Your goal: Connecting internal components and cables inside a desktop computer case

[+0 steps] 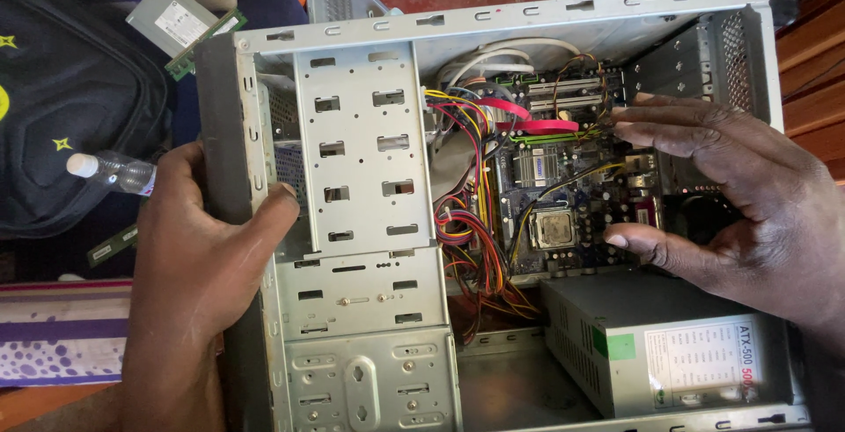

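1. An open desktop computer case was laid on its side, so the interior was seen from above.
2. The front edge of the case was gripped by the left hand, the thumb hooked over the metal beside the perforated drive cage.
3. The right hand was held inside the case over the motherboard, fingers spread wide and nothing clasped; the fingertips lay near the red data cables, the thumb near the bare processor.
4. Whether the board was actually touched by the fingertips could not be told.
5. A bundle of coloured power wires was seen between the drive cage and the board, and the grey power supply lay just below the right hand.
6. Judged from this, the work would be done well if the case were kept steady by the left hand, the wires were kept clear, and the board were touched lightly at its edges, away from the processor.
7. Outside the case, a black bag, a plastic bottle and a loose memory stick were seen.
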